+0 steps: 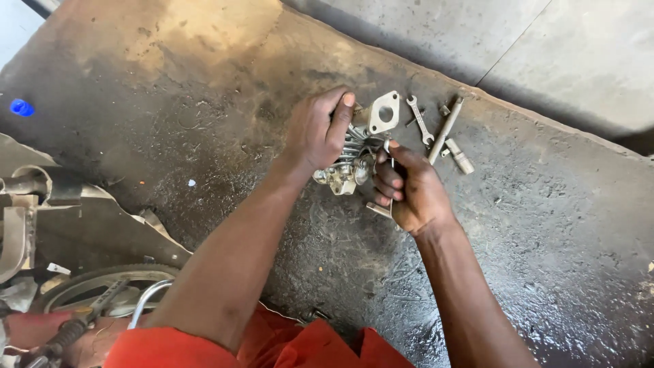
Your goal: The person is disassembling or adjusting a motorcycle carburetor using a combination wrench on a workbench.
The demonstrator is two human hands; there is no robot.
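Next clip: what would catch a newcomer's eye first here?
At the centre, the left hand grips a finned metal engine part on the oily dark floor, while the right hand holds a thin metal tool against it. Just right of them lie a small open-end spanner, a long metal rod and a socket.

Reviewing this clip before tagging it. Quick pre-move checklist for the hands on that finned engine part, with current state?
1. Left hand grips finned engine part from above: ok.
2. Right hand holds a thin metal tool against the part: ok.
3. Tool tip seated: cannot tell, hidden by fingers.
4. Part resting on the oily floor: cannot tell.
5. Open-end wrench, socket and extension bar lie beside the right hand: ok.
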